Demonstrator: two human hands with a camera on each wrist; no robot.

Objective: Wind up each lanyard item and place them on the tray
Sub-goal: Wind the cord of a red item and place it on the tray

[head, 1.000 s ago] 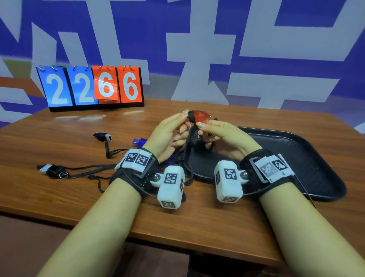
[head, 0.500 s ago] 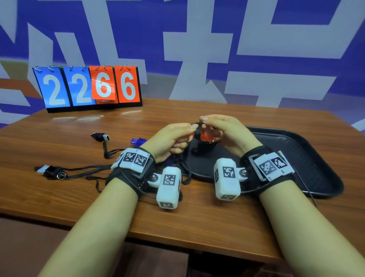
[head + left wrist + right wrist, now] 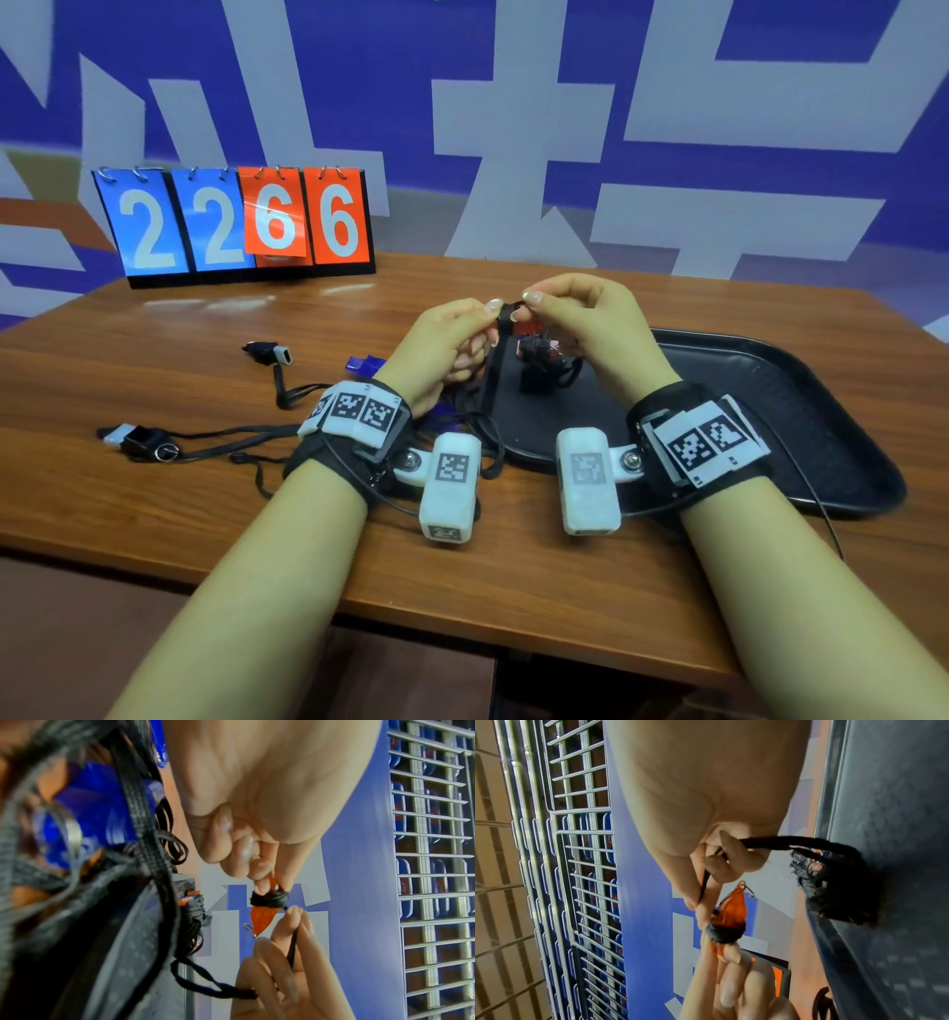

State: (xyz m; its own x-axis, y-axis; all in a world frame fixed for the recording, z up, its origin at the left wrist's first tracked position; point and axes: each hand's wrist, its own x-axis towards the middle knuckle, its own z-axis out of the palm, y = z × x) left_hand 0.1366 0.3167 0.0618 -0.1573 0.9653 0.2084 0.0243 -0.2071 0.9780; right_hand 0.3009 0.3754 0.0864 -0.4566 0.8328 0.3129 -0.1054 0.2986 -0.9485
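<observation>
An orange whistle [image 3: 525, 327] is held in the air over the left end of the black tray [image 3: 770, 411]. Black lanyard cord [image 3: 268, 899] is wound round its middle. My left hand [image 3: 488, 318] pinches the whistle's mouth end [image 3: 718, 949]. My right hand [image 3: 531, 303] pinches the free cord [image 3: 704, 884] right beside the winding, and the remaining cord loops below its curled fingers [image 3: 205, 981]. One item wrapped in black cord [image 3: 539, 362] lies on the tray under the hands.
On the wooden table left of the tray lie a black whistle [image 3: 267, 353], a black-and-white whistle [image 3: 138, 439] and a blue whistle [image 3: 364, 365], their black cords loose. A flip scoreboard [image 3: 236, 221] stands at the back left.
My right hand has swung over the whistle with the cord and now sits on top of it. Both hands dipped toward the tray, then came up a little.
</observation>
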